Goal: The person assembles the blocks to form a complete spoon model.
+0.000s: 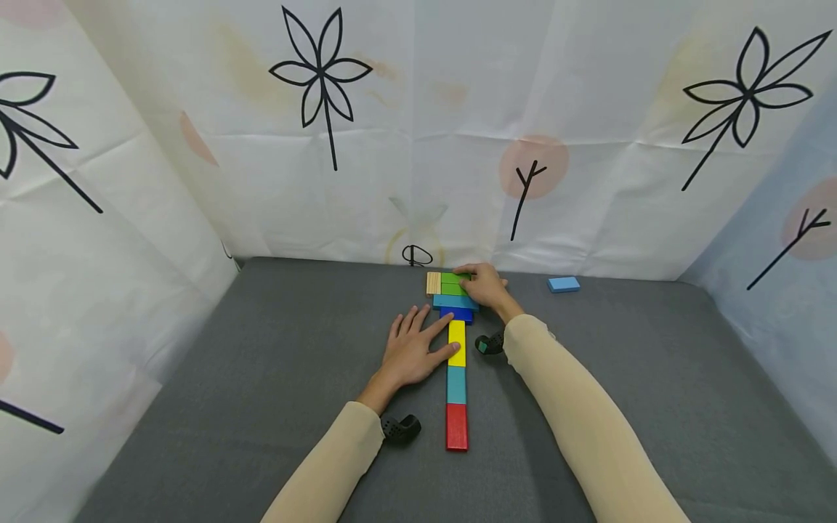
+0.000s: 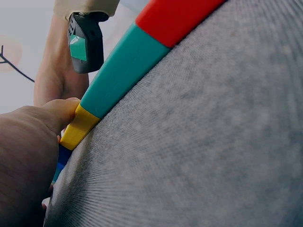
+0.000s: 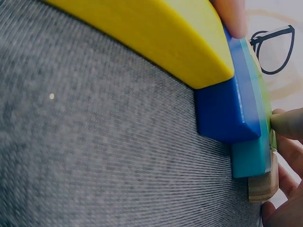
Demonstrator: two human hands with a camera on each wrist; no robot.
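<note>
A column of blocks lies on the grey cloth: red (image 1: 457, 427), teal (image 1: 456, 385) and yellow (image 1: 457, 330). Beyond it, a dark blue block (image 3: 227, 111) and a lighter blue block (image 1: 451, 301) lie crosswise. The far row has a pale wooden block (image 1: 434, 283) at left, green blocks (image 1: 451, 278) beside it and another wooden block (image 3: 262, 187) at right. My left hand (image 1: 408, 354) is spread, index fingertip at the dark blue block, thumb at the yellow one. My right hand (image 1: 485, 285) pinches the green blocks, its other fingers behind the right wooden block.
A loose light blue block (image 1: 564, 285) lies to the right near the back edge. White cloth walls (image 1: 451, 102) with drawn flowers rise behind and on both sides. Black wrist cameras (image 1: 402, 429) hang under both sleeves, the right one close to the yellow block.
</note>
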